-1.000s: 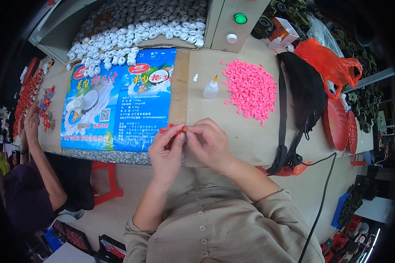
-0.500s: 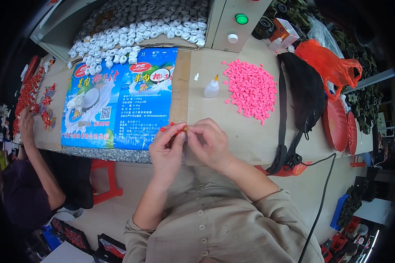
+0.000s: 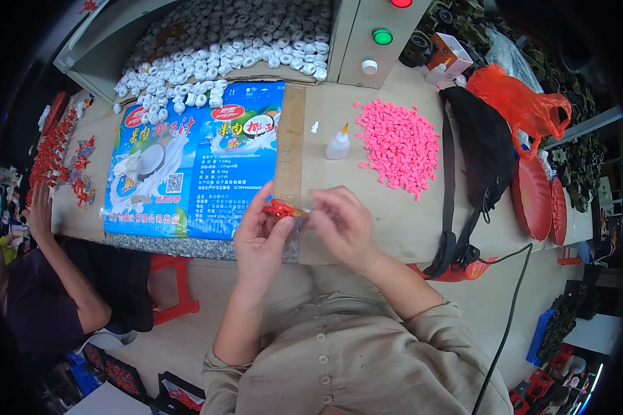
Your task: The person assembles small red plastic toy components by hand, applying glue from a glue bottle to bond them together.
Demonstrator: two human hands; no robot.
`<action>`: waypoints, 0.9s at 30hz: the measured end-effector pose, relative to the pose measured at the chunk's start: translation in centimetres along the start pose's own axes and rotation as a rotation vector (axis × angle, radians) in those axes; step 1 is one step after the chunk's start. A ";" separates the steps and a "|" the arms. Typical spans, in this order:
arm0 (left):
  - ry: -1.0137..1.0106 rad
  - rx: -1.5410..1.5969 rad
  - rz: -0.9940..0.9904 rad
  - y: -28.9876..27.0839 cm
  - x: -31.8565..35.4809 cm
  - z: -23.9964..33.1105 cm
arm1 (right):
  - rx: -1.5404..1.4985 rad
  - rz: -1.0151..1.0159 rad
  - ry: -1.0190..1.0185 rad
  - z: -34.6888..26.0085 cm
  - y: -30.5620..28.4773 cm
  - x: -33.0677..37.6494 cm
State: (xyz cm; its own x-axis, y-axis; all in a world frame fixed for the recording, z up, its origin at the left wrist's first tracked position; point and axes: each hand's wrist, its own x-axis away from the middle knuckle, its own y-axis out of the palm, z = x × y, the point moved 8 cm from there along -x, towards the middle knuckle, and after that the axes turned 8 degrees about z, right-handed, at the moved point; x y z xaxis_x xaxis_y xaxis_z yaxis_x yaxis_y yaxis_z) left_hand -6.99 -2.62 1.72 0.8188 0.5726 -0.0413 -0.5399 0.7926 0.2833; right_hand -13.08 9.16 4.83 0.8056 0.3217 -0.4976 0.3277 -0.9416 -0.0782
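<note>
My left hand (image 3: pixel 259 238) pinches a small red plastic piece (image 3: pixel 280 208) between thumb and fingers, above the front edge of the table. A yellowish-brown tip on the piece points toward my right hand (image 3: pixel 342 228). That hand is beside the tip, its fingers bent and slightly blurred, thumb and forefinger apart with nothing visible between them. Below the piece, something clear like thin plastic shows by the table edge, too faint to make out. Beyond my right hand stands a small white squeeze bottle (image 3: pixel 338 144) with an orange-yellow nozzle.
Pink small pieces (image 3: pixel 401 145) lie heaped at right of the bottle. White round parts (image 3: pixel 256 62) spill onto a blue printed cardboard sheet (image 3: pixel 166 166). A black bag (image 3: pixel 484 145) and red plastic bag (image 3: pixel 522 100) lie right. Left, a co-worker's hand (image 3: pixel 40 207) is near red parts (image 3: pixel 55 149).
My right hand has drawn back slightly to the right from the red piece, its fingers loosened. More of the piece now shows in my left hand. The whole view has shifted slightly.
</note>
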 end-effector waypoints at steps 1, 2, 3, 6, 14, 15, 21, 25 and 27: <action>-0.013 0.083 -0.035 0.3 0.0 0.4 | -0.218 0.022 0.319 1.8 0.0 0.2; -0.013 0.080 -0.044 0.4 -0.1 0.7 | -0.218 0.032 0.317 1.9 -0.2 0.0; -0.051 0.152 -0.094 0.9 -0.1 0.9 | -0.410 -0.107 0.553 3.3 1.1 0.5; -0.083 0.228 -0.161 0.7 -0.4 0.6 | -0.653 -0.296 0.819 3.2 3.0 1.5; 0.047 0.074 -0.156 -0.6 -0.8 -0.2 | -0.739 -0.313 0.791 3.8 3.3 1.9; -0.016 0.017 -0.111 -1.0 -0.7 -0.8 | -0.735 -0.244 0.756 3.3 3.0 1.5; -0.114 0.089 -0.088 0.9 0.3 -0.7 | -0.511 -0.142 0.552 3.0 2.2 0.6; -0.081 0.084 -0.123 0.1 -0.1 -0.6 | -0.470 -0.156 0.511 2.9 2.0 0.7; -0.119 0.057 -0.119 -0.3 -0.2 -0.7 | -0.392 -0.160 0.415 2.8 1.7 0.6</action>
State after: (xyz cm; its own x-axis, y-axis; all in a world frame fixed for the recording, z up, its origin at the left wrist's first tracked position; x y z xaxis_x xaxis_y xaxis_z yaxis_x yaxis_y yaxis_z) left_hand -7.12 -2.87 0.96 0.8953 0.4441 0.0355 -0.4290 0.8379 0.3375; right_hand -13.41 7.47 2.02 0.8307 0.5435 -0.1203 0.5556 -0.7961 0.2399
